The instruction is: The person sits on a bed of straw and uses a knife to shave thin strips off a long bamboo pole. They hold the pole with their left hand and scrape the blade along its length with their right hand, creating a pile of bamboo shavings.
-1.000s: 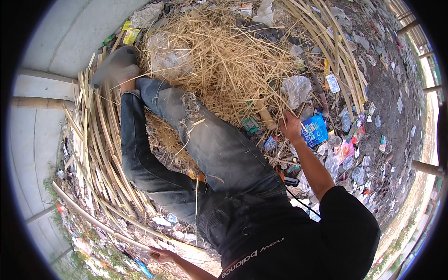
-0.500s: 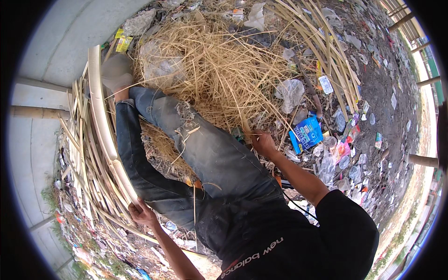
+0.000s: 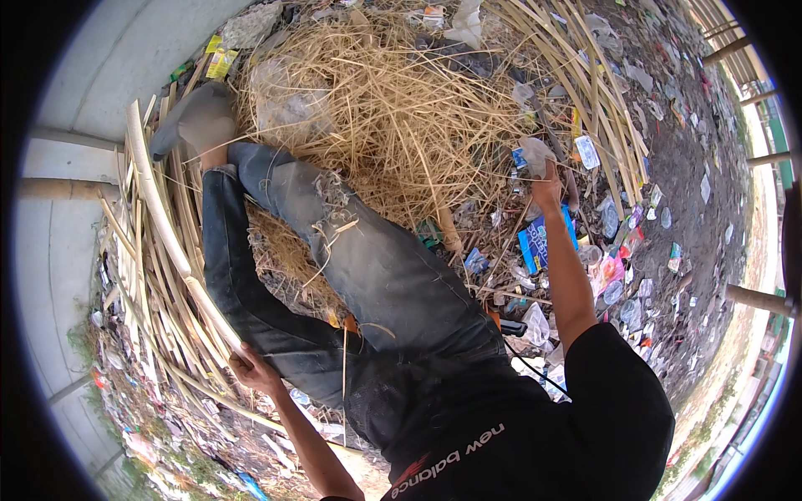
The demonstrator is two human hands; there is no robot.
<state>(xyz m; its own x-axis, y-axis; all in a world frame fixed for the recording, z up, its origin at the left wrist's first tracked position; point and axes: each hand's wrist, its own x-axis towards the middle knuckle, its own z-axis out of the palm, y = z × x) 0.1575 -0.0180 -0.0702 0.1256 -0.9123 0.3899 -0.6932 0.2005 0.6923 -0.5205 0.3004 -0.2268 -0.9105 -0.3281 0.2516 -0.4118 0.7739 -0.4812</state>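
Note:
My left hand (image 3: 256, 371) is closed round the near end of a long split bamboo strip (image 3: 159, 204). The strip slants up and away past my bent leg toward the foot at the far left. Out to the right, my right hand (image 3: 547, 190) has its fingers closed on a crumpled clear plastic bag (image 3: 536, 155), partly bunched above the fingertips. Below that forearm lies a blue printed packet (image 3: 543, 242), partly covered by it. A short piece of bamboo (image 3: 447, 227) stands out from the straw beside my thigh.
A heap of dry straw and shavings (image 3: 376, 108) spreads before my legs. Thin bamboo strips (image 3: 146, 275) are piled at the left by a grey wall (image 3: 67, 275); more strips (image 3: 589, 83) lie at the far right. Plastic litter covers the dark ground.
My right hand has left the short bamboo piece and moved up and right to the clear bag, which is now bunched up. The bamboo strip's far end has swung left.

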